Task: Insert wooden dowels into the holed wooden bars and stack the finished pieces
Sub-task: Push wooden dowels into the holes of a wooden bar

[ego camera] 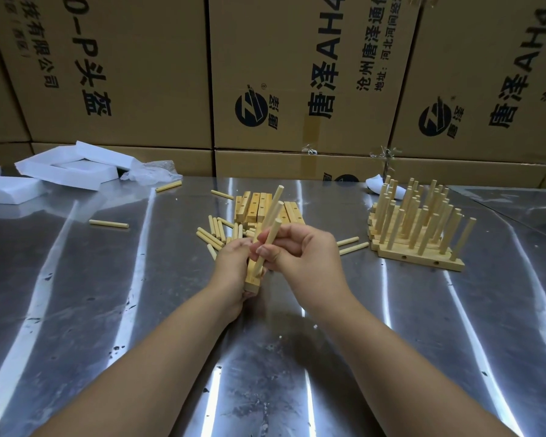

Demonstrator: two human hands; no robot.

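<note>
At the centre of the frame, the left hand (232,268) is gripping a holed wooden bar (252,283) above the metal table (108,294), while the right hand (301,258) is pinching a dowel (270,238) against it, with loose dowels (213,234) lying just behind and the finished stack (421,258) sitting centre right.

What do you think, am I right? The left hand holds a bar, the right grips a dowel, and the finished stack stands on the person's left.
Not quite: the head view shows the finished stack on the person's right. The rest holds: the left hand holds the bar, the right hand grips a dowel.
</note>
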